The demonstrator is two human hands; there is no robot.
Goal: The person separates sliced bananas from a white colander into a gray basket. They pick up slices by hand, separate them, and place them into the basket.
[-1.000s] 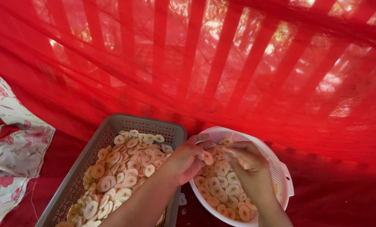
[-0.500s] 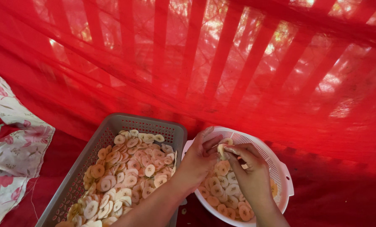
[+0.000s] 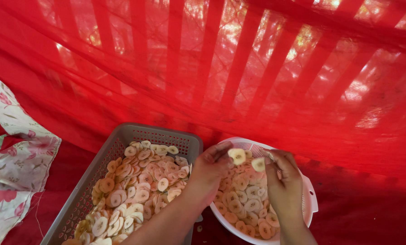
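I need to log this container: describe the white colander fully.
The white colander is a round, perforated bowl, plastic by its look, with a flat rim handle on its right. It sits upright on red cloth beside the grey basket, holding pale round slices. Both hands, left hand and right hand, hover over it, each pinching a slice.

Over a white bowl point(image 3: 309, 199) of slices, the left hand point(image 3: 210, 172) and right hand point(image 3: 282, 181) each pinch one slice point(image 3: 237, 155), beside a grey basket point(image 3: 121, 145) under red cloth point(image 3: 257, 68).

Grey basket point(image 3: 121, 149) near end cut off, forearms cropped, white colander point(image 3: 309, 199) base hidden
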